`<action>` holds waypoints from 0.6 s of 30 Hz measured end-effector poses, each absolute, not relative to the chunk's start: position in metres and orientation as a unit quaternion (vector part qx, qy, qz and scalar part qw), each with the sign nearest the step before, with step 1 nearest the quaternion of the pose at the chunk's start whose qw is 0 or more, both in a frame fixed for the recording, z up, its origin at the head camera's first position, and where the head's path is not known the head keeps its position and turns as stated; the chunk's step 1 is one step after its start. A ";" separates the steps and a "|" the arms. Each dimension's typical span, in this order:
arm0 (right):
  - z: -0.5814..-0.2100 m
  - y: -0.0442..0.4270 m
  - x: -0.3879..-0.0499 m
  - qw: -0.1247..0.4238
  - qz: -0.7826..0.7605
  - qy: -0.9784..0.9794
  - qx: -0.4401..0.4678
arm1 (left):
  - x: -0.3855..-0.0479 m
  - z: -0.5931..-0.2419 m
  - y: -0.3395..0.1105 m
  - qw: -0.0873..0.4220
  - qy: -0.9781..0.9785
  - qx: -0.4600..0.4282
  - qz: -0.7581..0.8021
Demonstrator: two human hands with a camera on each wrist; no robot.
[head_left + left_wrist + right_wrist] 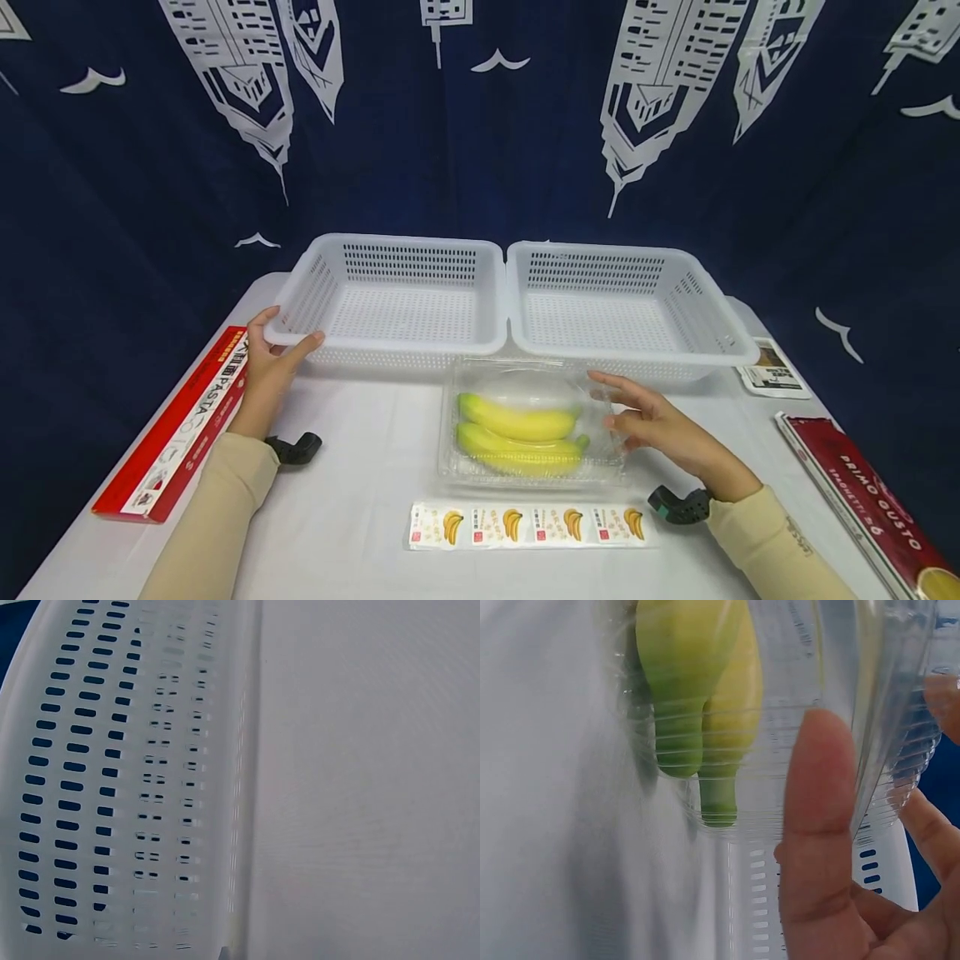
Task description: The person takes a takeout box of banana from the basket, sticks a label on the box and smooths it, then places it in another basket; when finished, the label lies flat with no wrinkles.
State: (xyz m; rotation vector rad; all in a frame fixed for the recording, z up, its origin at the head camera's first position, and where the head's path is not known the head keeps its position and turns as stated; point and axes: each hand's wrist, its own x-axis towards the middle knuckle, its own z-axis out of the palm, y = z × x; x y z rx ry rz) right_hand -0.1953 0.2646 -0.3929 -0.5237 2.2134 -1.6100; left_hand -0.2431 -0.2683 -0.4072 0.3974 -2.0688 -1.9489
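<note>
In the head view my left hand [272,371] grips the near left corner of the left white basket [390,342], thumb on the rim. A clear plastic box [525,375] holding two yellow bananas [517,419] with green tips lies on the table in front of the baskets. My right hand [660,425] is at the box's right side, fingers bent and thumb toward it. The right wrist view shows the thumb [821,825] against the clear plastic and other fingers on the box's far side. The left wrist view shows only the perforated basket wall [82,750] and tabletop.
A second white basket [637,357] stands beside the first. A red pasta box [180,433] lies at left, a dark red spaghetti pack [862,500] and a small packet [776,371] at right. A strip of banana-printed packets [528,526] lies nearest the front.
</note>
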 end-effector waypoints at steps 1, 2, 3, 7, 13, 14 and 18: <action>-0.393 0.265 -0.195 0.171 -0.569 0.783 -0.185 | -0.243 -0.406 -0.267 0.137 -0.714 0.136 -0.673; -0.393 0.265 -0.195 0.166 -0.570 0.783 -0.185 | -0.242 -0.405 -0.266 0.140 -0.716 0.134 -0.670; -0.393 0.265 -0.195 0.160 -0.570 0.784 -0.184 | -0.241 -0.403 -0.265 0.146 -0.721 0.133 -0.664; -0.391 0.266 -0.193 0.139 -0.558 0.798 -0.182 | -0.233 -0.397 -0.259 0.197 -0.758 0.113 -0.611; -0.382 0.268 -0.181 0.048 -0.466 0.861 -0.196 | -0.215 -0.384 -0.248 0.280 -0.824 0.032 -0.491; -0.381 0.267 -0.179 0.027 -0.448 0.871 -0.199 | -0.212 -0.382 -0.246 0.288 -0.832 0.011 -0.473; -0.378 0.262 -0.172 -0.063 -0.420 0.876 -0.230 | -0.195 -0.377 -0.238 0.290 -0.855 -0.070 -0.424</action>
